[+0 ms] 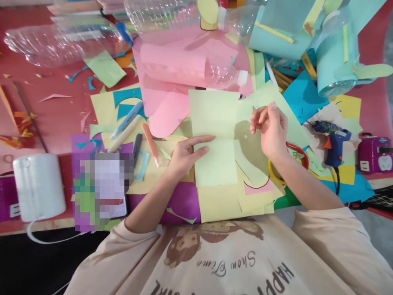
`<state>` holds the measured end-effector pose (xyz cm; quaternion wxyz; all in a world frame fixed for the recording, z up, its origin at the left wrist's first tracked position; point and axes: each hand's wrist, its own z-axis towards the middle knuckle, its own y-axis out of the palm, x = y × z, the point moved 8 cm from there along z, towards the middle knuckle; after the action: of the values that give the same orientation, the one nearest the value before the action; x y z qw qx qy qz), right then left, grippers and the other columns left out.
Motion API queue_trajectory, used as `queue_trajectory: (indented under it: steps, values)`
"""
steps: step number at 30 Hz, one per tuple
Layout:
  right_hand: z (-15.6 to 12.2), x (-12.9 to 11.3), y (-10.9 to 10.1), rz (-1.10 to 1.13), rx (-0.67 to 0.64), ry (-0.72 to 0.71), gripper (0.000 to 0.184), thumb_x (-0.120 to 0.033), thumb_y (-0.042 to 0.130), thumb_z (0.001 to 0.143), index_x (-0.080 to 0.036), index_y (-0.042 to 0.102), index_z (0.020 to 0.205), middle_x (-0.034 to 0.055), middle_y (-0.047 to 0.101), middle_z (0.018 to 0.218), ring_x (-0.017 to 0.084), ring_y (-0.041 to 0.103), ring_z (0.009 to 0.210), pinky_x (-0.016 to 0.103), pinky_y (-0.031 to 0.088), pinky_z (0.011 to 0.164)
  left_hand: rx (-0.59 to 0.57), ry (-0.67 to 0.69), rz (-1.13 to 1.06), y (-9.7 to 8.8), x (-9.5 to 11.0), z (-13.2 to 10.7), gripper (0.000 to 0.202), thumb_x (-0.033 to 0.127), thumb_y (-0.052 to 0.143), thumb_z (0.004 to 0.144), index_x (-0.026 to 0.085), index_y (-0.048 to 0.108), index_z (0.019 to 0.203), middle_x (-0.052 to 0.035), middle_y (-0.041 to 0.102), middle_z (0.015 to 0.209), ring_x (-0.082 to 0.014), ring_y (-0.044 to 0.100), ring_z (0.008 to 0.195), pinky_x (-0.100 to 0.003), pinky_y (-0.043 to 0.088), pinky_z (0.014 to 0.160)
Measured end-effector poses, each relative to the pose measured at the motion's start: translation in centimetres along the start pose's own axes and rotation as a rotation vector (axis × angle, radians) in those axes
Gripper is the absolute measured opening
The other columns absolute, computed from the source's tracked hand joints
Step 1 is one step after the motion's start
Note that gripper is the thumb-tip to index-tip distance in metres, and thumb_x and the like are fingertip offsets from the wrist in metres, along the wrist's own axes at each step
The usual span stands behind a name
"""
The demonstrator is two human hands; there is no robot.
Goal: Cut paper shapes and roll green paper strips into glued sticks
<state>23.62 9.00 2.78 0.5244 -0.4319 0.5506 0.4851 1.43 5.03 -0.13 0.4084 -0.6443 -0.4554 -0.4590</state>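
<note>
- L hand (186, 155): partly open, index + thumb stretched out & apart over L side of pale green sheet (215, 114); not closed round anything.
- R hand (273, 129): raised just R of the sheet, fingers half curled, shadow on paper below. Tiny thin tip shows by fingertips; can't tell if it's held.
- Sheet itself: mid-desk, in front of the person, btwn both hands, near end overlapping yellow paper (215, 205).
- Scissors (306, 159), red/yellow handles, partly under R forearm.
- Blue glue gun (334, 150): R of scissors, on pale scrap, cable twd near edge.
- Far side of sheet: pink-wrapped bottle (175, 63) on its side, white cap pointing R.
- Far R: bottle w/ lt blue wrap (333, 61).
- L of L hand: orange marker (150, 141), blue marker (126, 121) farther off.
- White case (39, 186): near L on red desk (58, 116).
</note>
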Motion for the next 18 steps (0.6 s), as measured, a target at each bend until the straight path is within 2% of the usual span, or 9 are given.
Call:
queue_trajectory:
  steps: [3,5,7,9,11,12,13,15,18]
  values:
    - [0.3,-0.3,0.1,-0.007,-0.003,-0.042,0.040,-0.054,0.042,0.090,-0.022,0.046,0.067,-0.0017,0.054,0.068,0.008,0.050,0.047,0.025,0.039,0.044,0.020,0.015,0.046,-0.1,-0.1,0.1,0.031,0.031,0.069,0.075,0.022,0.071,0.105,-0.0020,0.072,0.109,-0.0198,0.064,0.098,-0.029,0.050,0.086]
    - [0.4,-1.1,0.2,-0.022,-0.027,-0.068,0.030,-0.048,0.047,0.090,-0.023,0.050,0.074,-0.0022,0.055,0.069,0.009,0.052,0.049,0.025,0.039,0.045,0.013,0.010,0.099,-0.1,-0.3,0.1,0.031,0.031,0.068,0.075,0.024,0.071,0.106,-0.0006,0.072,0.105,-0.0146,0.064,0.077,-0.026,0.050,0.070]
    - [0.2,-2.7,0.3,-0.076,-0.087,-0.093,0.020,-0.040,0.049,0.090,-0.024,0.053,0.081,-0.0023,0.056,0.071,0.010,0.053,0.053,0.025,0.041,0.047,0.004,-0.001,0.147,0.0,-0.5,0.1,0.032,0.031,0.067,0.076,0.025,0.070,0.107,0.0006,0.072,0.102,-0.0079,0.053,0.054,-0.023,0.043,0.052]
    - [-0.4,-4.7,0.2,-0.241,-0.183,-0.120,0.015,-0.036,0.050,0.091,-0.024,0.057,0.087,-0.0007,0.059,0.077,0.011,0.057,0.062,0.026,0.045,0.053,-0.003,0.004,0.168,-0.1,-0.5,0.1,0.032,0.031,0.066,0.076,0.026,0.070,0.108,0.0003,0.072,0.102,-0.0059,0.046,0.047,-0.022,0.037,0.045]
    - [-1.7,-6.6,-0.5,-0.542,-0.261,-0.168,0.015,-0.034,0.051,0.090,-0.022,0.060,0.094,0.0038,0.062,0.095,0.015,0.060,0.086,0.028,0.049,0.068,-0.005,0.021,0.162,-0.1,-0.4,0.1,0.033,0.032,0.067,0.076,0.025,0.069,0.109,-0.0011,0.071,0.106,-0.0090,0.053,0.056,-0.023,0.041,0.049]
    - [-2.4,-7.5,-1.1,-0.726,-0.290,-0.207,0.017,-0.035,0.054,0.089,-0.022,0.061,0.097,0.0053,0.061,0.102,0.016,0.060,0.089,0.028,0.049,0.067,-0.005,0.029,0.158,-0.1,-0.4,0.1,0.034,0.033,0.067,0.076,0.025,0.069,0.109,-0.0017,0.071,0.108,-0.0117,0.058,0.064,-0.024,0.045,0.054]
    - [-3.2,-7.8,-1.9,-0.921,-0.309,-0.209,0.021,-0.037,0.054,0.088,-0.022,0.061,0.101,0.0061,0.061,0.103,0.018,0.060,0.088,0.028,0.048,0.065,-0.002,0.038,0.156,-0.1,-0.3,0.1,0.033,0.033,0.068,0.076,0.025,0.069,0.108,-0.0021,0.070,0.109,-0.0145,0.062,0.074,-0.025,0.049,0.061]
    - [-4.6,-7.3,-4.0,-1.242,-0.352,-0.123,0.027,-0.039,0.052,0.089,-0.023,0.060,0.109,0.0051,0.065,0.094,0.019,0.062,0.082,0.030,0.048,0.064,0.008,0.054,0.156,-0.2,-0.2,0.0,0.031,0.035,0.068,0.076,0.024,0.070,0.106,-0.0023,0.071,0.109,-0.0187,0.064,0.090,-0.029,0.051,0.076]
    - [-6.3,-5.6,-7.2,-1.599,-0.366,0.019,0.045,-0.047,0.048,0.089,-0.022,0.051,0.127,0.0068,0.069,0.086,0.021,0.062,0.066,0.029,0.038,0.048,0.019,0.062,0.153,-0.2,-0.1,0.0,0.030,0.037,0.069,0.076,0.024,0.071,0.102,-0.0027,0.071,0.107,-0.0222,0.063,0.101,-0.034,0.050,0.089]
